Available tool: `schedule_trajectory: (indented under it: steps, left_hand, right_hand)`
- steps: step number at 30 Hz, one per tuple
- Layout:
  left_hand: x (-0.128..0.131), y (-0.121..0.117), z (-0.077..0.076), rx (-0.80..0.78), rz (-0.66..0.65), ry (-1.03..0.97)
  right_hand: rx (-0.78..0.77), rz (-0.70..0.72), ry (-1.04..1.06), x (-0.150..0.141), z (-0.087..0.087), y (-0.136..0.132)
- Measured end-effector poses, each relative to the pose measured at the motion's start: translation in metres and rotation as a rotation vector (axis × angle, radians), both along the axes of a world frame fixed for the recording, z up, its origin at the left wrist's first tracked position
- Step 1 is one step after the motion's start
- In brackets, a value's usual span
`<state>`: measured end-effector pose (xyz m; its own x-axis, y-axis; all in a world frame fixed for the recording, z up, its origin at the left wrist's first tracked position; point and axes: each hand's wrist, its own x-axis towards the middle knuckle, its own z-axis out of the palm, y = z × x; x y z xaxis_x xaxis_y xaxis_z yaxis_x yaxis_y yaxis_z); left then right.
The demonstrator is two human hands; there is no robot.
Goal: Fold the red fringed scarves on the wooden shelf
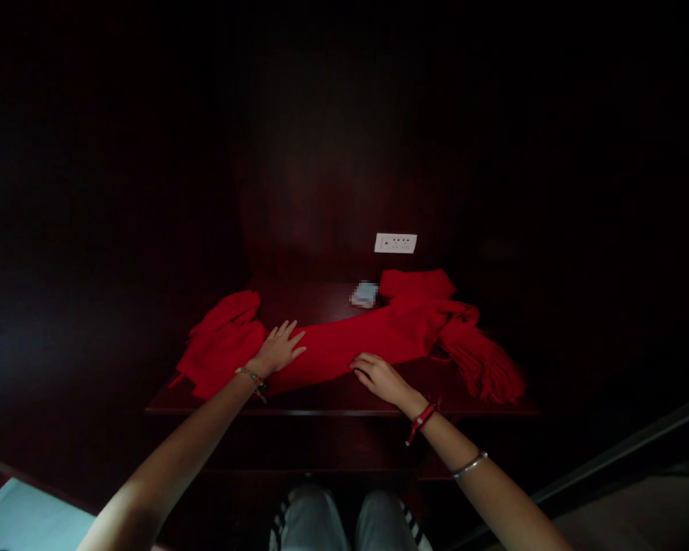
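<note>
A long red scarf (pixel 344 344) with a fringed right end lies across the dark wooden desk top. Both of its ends are bunched up, and the middle stretch is fairly flat. My left hand (pixel 278 348) rests on the scarf left of its middle, fingers spread. Near the scarf's front edge, my right hand (pixel 379 375) touches the cloth with its fingers bent slightly and close together. Whether the right fingertips pinch the edge I cannot make out.
A small pale item (pixel 364 295), blurred out, lies behind the scarf. On the dark back panel is a white power socket (pixel 396 243). Dark walls enclose both sides. The desk's front edge (pixel 321 412) runs before my knees. A pale surface (pixel 31 520) shows at lower left.
</note>
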<state>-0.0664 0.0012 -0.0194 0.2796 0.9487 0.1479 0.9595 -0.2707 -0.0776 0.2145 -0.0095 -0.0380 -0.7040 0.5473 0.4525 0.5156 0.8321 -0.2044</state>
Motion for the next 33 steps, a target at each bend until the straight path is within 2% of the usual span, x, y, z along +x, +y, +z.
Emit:
schedule_trajectory:
  steps: [3,7,10,15,19,22,26,29,31,33]
  left_hand:
    - [0.003,-0.022,0.004,0.026,-0.119,-0.021]
    - [0.000,-0.050,-0.001,-0.119,-0.179,-0.050]
    - [-0.001,-0.061,0.001,-0.041,-0.253,-0.050]
    - [0.003,-0.068,0.016,0.023,-0.363,0.072]
    - [0.004,-0.073,0.019,0.022,-0.358,0.165]
    - [0.005,-0.073,0.021,0.024,-0.300,0.189]
    - [0.004,-0.073,0.037,0.015,-0.134,0.238]
    - [0.001,-0.079,0.050,0.111,-0.057,0.201]
    - [-0.002,-0.088,0.050,0.149,-0.115,0.179]
    - [-0.006,-0.097,0.042,0.100,-0.207,0.182]
  right_hand:
    - [0.009,-0.032,-0.008,0.001,-0.001,0.001]
    - [0.030,-0.045,-0.018,0.002,-0.003,0.003]
    - [0.061,-0.052,-0.027,0.003,-0.003,0.003]
    - [0.095,-0.045,-0.044,0.001,-0.001,0.001]
    - [0.110,-0.039,-0.049,-0.002,0.000,0.000]
    - [0.106,-0.043,-0.046,-0.004,-0.001,0.000]
    - [0.087,-0.047,-0.031,-0.002,-0.003,0.002]
    - [0.080,-0.055,-0.036,-0.001,-0.005,0.004]
    - [0.078,-0.062,-0.042,0.000,-0.005,0.005]
    - [0.081,-0.064,-0.051,0.000,-0.005,0.006]
